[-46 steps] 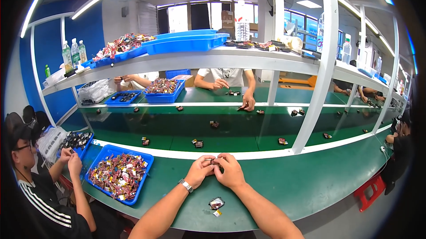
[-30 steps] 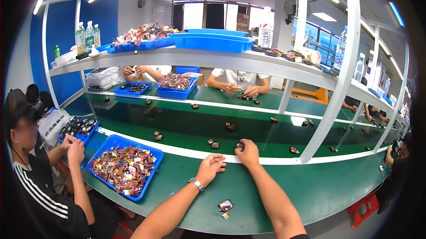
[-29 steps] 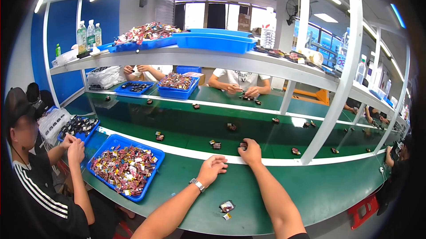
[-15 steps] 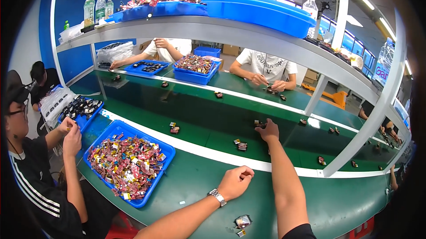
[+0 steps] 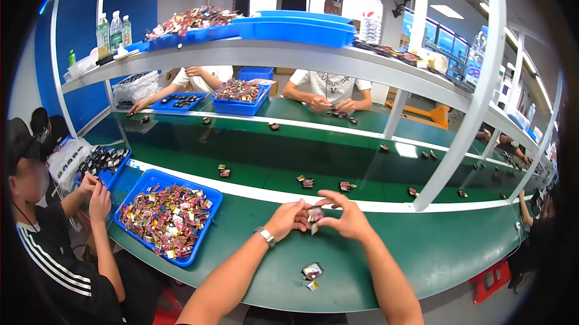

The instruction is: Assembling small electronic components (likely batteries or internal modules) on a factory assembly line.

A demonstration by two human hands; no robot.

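In front of me, over the near green tabletop, my two hands meet at a small electronic module (image 5: 314, 215) with dark edges, a pinkish board and a pale tab hanging down. My right hand (image 5: 350, 217) pinches it between thumb and fingers, the index finger arched above. From the other side, the curled fingers of my left hand (image 5: 286, 222), which has a metal watch at its wrist, close against the module; part of the grip is hidden. Nearer to me lies another dark-framed module (image 5: 312, 271) with a small white-and-yellow piece (image 5: 312, 286) beside it.
A blue tray (image 5: 215, 195) heaped with small pink, white and yellow parts stands left of my hands. Beyond a white rail (image 5: 259, 195), the green belt (image 5: 277, 159) carries scattered modules (image 5: 345, 186). A metal shelf (image 5: 241, 53) spans overhead. Co-workers sit at left and opposite.
My right hand has come back from the belt to my left hand, now with a module in its fingers. My left hand has moved up to meet it. The whole view has shifted.
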